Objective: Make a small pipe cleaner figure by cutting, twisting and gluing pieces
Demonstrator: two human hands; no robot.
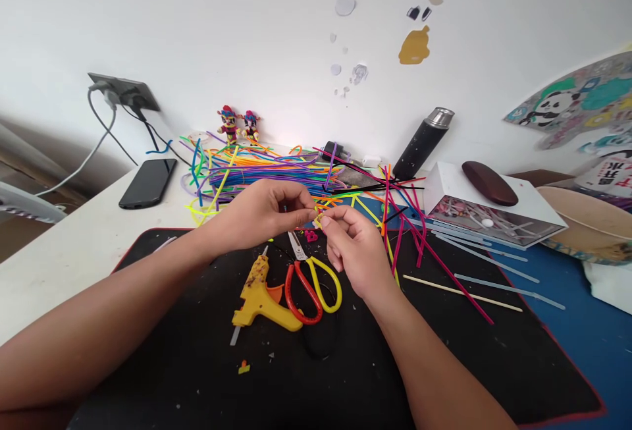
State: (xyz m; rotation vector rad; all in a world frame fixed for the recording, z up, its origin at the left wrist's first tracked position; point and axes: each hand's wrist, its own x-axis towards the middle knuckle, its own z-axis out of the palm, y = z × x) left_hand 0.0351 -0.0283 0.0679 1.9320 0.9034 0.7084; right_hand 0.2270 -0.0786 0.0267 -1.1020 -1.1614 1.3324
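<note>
My left hand (pixel 274 214) and my right hand (pixel 353 242) meet above the black mat, fingertips pinched together. Between them is a small yellow pipe cleaner piece (pixel 318 217), mostly covered by the fingers; its shape is hard to make out. Just below the fingertips lies a small magenta curled piece (pixel 311 236). Scissors (pixel 307 278) with one red and one yellow handle loop rest beneath my hands. To their left lies a yellow glue gun (pixel 261 301) with a glue stick poking out of its back end.
A heap of coloured pipe cleaners (pixel 266 176) stretches along the wall behind my hands. Glue sticks (pixel 494 252) and a wooden stick (pixel 461 293) lie right. A phone (pixel 148 183), black thermos (pixel 423 143), white box (pixel 494 209) and two figurines (pixel 228 125) stand or lie around the mat (pixel 207 377).
</note>
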